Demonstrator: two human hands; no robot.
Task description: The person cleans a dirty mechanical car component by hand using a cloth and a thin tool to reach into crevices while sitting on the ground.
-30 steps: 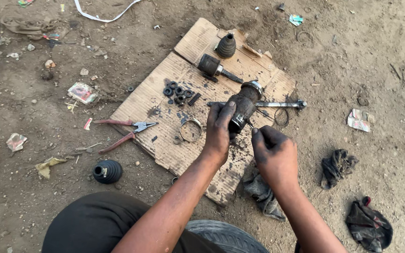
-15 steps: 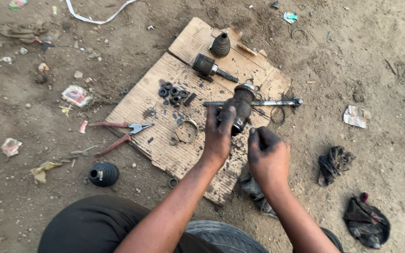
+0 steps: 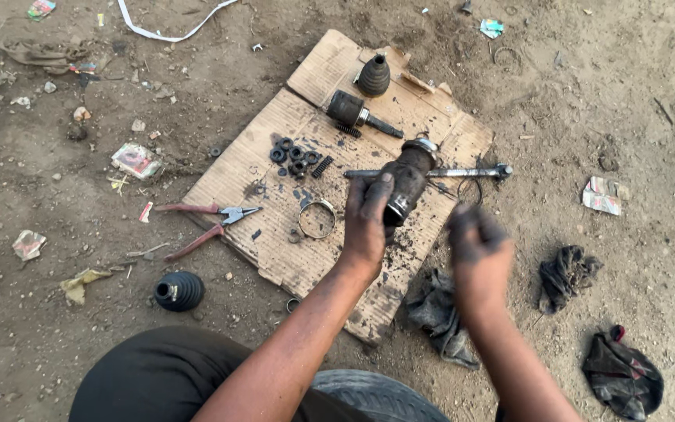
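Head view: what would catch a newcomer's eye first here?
The greasy left hand grips a dark cylindrical joint part at the middle of a cardboard sheet laid on dirt. The blackened right hand hovers blurred beside it, holding nothing visible. Red-handled pliers lie at the cardboard's left edge.

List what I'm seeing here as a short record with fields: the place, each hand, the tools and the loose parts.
Place: cardboard sheet on dirt ground
Left hand: fingers grip a greasy dark joint housing on a metal shaft
Right hand: blurred, empty, off the part
Tools: red-handled pliers
Loose parts: small black rings, spring, metal band clamp, rubber boot on the dirt
Rags: dark cloths
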